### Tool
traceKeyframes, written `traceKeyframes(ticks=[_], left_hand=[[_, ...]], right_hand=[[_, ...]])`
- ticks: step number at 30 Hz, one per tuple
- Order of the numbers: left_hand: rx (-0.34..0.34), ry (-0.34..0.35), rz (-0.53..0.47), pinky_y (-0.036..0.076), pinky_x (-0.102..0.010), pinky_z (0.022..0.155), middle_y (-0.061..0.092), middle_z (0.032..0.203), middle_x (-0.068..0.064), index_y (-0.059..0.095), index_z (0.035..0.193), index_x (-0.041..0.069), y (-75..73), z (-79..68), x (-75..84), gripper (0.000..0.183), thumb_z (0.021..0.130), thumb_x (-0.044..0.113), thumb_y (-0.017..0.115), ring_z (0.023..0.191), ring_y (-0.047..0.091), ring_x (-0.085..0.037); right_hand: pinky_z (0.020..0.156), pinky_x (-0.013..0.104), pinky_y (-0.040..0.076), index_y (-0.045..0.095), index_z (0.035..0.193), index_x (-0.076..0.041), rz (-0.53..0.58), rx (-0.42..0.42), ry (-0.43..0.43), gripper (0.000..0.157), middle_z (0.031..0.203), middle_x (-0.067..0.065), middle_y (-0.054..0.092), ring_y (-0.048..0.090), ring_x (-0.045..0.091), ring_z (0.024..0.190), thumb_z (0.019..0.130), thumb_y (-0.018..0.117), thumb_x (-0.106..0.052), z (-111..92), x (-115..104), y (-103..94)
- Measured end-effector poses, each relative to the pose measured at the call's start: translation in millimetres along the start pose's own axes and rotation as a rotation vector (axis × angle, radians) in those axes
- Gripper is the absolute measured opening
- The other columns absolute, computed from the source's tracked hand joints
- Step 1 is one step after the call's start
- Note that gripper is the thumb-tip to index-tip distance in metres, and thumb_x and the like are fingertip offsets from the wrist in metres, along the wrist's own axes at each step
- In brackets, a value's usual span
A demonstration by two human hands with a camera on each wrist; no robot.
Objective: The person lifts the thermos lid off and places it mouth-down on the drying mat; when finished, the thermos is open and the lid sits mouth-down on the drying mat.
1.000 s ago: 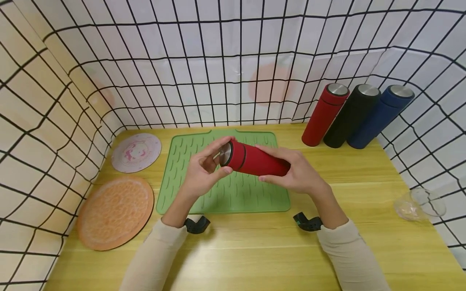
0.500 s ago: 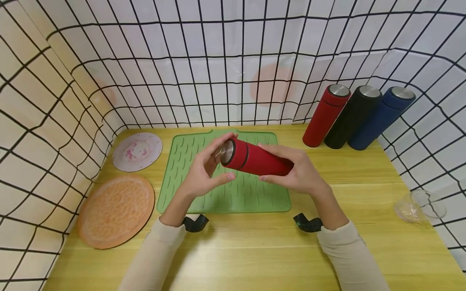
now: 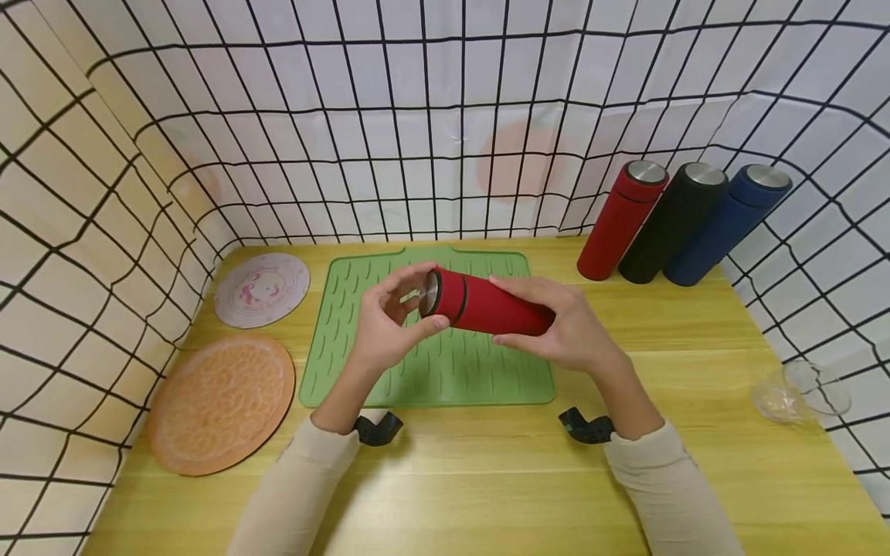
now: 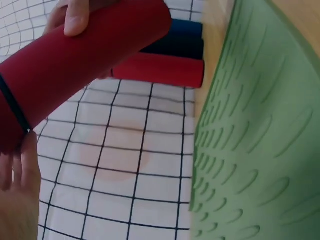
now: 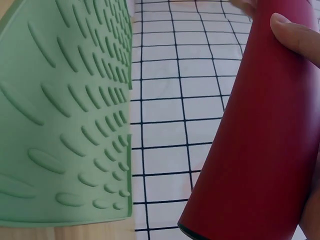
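Note:
A red thermos bottle point(image 3: 497, 305) is held tilted above the green ridged mat point(image 3: 431, 378), its steel-topped cap toward the left. My right hand point(image 3: 573, 320) grips the lower part of the body, the thumb point(image 5: 295, 37) lying along its side in the right wrist view. At the cap end, my left hand point(image 3: 385, 320) pinches the red cap point(image 3: 450, 295), thumb below and fingers above. A dark ring marks the seam between cap and body. Some left fingertips are hidden behind the cap.
A red point(image 3: 621, 224), a black point(image 3: 670, 228) and a blue thermos bottle point(image 3: 726, 224) stand at the back right. A clear glass point(image 3: 799, 392) is at the right edge. Two round mats, pink point(image 3: 260, 289) and orange point(image 3: 222, 405), lie left. Black wire grid surrounds the table.
My left thumb lifted off the cap half a second ago and now presses on it again. The bottle shifted slightly right, then back left. The right hand keeps its grip.

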State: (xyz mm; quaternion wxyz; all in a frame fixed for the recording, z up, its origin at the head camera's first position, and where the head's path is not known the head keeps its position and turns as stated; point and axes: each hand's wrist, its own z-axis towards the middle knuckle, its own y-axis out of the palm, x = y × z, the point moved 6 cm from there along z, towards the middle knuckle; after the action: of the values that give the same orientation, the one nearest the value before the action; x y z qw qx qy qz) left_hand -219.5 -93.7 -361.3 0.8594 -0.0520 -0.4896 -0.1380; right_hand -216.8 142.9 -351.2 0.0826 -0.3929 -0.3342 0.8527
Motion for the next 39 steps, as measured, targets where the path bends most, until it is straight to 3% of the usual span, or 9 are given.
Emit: traceKeyframes(ticks=[4, 10, 14, 17, 24, 28, 33, 36, 39], left_hand=[[0.054, -0.031, 0.007, 0.058, -0.027, 0.089, 0.069, 0.119, 0.0, 0.063, 0.132, -0.001, -1.2, -0.8, -3.9, 0.083, 0.071, 0.047, 0.094, 0.109, 0.063, -0.016], [-0.22, 0.074, -0.098, 0.044, -0.038, 0.117, 0.041, 0.161, -0.014, 0.042, 0.153, -0.002, 9.0, 0.9, 4.0, 0.082, 0.087, 0.022, 0.085, 0.15, 0.036, -0.034], [-0.305, 0.085, -0.178, 0.04, -0.04, 0.12, 0.034, 0.166, -0.016, 0.04, 0.155, -0.004, 9.6, -0.2, 6.6, 0.076, 0.087, -0.008, 0.074, 0.155, 0.029, -0.037], [-0.263, 0.047, -0.185, 0.046, -0.037, 0.115, 0.043, 0.161, -0.013, 0.046, 0.152, -0.003, 6.3, 0.1, 4.2, 0.073, 0.086, -0.007, 0.078, 0.149, 0.038, -0.033], [-0.046, -0.05, -0.052, 0.056, -0.027, 0.09, 0.061, 0.13, -0.002, 0.061, 0.134, 0.01, -0.6, 0.9, -6.1, 0.074, 0.075, 0.041, 0.093, 0.112, 0.059, -0.019], [-0.129, 0.023, -0.087, 0.05, -0.032, 0.105, 0.053, 0.146, -0.009, 0.053, 0.143, 0.011, 4.8, 1.5, -3.6, 0.076, 0.081, 0.035, 0.09, 0.136, 0.05, -0.028], [-0.277, 0.093, -0.205, 0.046, -0.033, 0.111, 0.038, 0.163, -0.016, 0.052, 0.148, 0.015, 9.6, 0.4, 3.6, 0.066, 0.088, -0.002, 0.074, 0.151, 0.032, -0.042], [-0.287, 0.064, -0.236, 0.048, -0.032, 0.108, 0.04, 0.161, -0.012, 0.057, 0.145, 0.018, 8.6, -0.3, 3.9, 0.066, 0.087, -0.01, 0.07, 0.148, 0.037, -0.037], [-0.236, 0.021, -0.215, 0.051, -0.03, 0.102, 0.05, 0.153, -0.007, 0.059, 0.143, 0.018, 5.3, 0.2, 0.7, 0.061, 0.087, 0.002, 0.08, 0.138, 0.047, -0.026]], right_hand=[[0.081, 0.037, 0.062, 0.063, 0.144, -0.023, -0.029, 0.012, 0.0, 0.076, 0.134, 0.002, 0.07, 0.065, 0.019, 0.116, 0.075, 0.094, -0.021, 0, 0, 0.2], [0.082, 0.033, 0.061, 0.064, 0.142, -0.022, 0.01, 0.025, -0.014, 0.077, 0.133, 0.001, 0.07, 0.065, 0.018, 0.114, 0.073, 0.096, -0.017, -1, 0, -3.3], [0.083, 0.031, 0.061, 0.065, 0.141, -0.021, 0.02, 0.015, -0.027, 0.077, 0.132, 0.001, 0.071, 0.065, 0.017, 0.114, 0.071, 0.096, -0.017, -1, 1, -4.1], [0.083, 0.031, 0.061, 0.065, 0.141, -0.022, 0.019, 0.012, -0.025, 0.076, 0.132, 0.0, 0.07, 0.065, 0.017, 0.115, 0.072, 0.096, -0.018, -1, 1, -4.1], [0.082, 0.036, 0.062, 0.064, 0.142, -0.024, -0.025, 0.011, -0.018, 0.075, 0.134, 0.0, 0.07, 0.065, 0.018, 0.117, 0.074, 0.095, -0.022, 0, -1, -2.9], [0.082, 0.036, 0.062, 0.064, 0.143, -0.023, -0.02, 0.017, -0.009, 0.075, 0.133, 0.001, 0.07, 0.065, 0.019, 0.117, 0.074, 0.095, -0.021, -1, 0, -3.7], [0.083, 0.034, 0.061, 0.065, 0.142, -0.022, -0.006, 0.025, -0.011, 0.077, 0.133, 0.001, 0.07, 0.065, 0.019, 0.117, 0.072, 0.096, -0.019, -1, 0, -6.2], [0.083, 0.032, 0.061, 0.066, 0.141, -0.022, 0.0, 0.022, -0.015, 0.076, 0.133, 0.0, 0.07, 0.065, 0.018, 0.117, 0.071, 0.097, -0.019, -1, 0, -6.6], [0.082, 0.032, 0.061, 0.066, 0.141, -0.022, 0.0, 0.019, -0.019, 0.076, 0.132, 0.0, 0.071, 0.065, 0.018, 0.116, 0.072, 0.096, -0.019, -1, -1, -6.1]])
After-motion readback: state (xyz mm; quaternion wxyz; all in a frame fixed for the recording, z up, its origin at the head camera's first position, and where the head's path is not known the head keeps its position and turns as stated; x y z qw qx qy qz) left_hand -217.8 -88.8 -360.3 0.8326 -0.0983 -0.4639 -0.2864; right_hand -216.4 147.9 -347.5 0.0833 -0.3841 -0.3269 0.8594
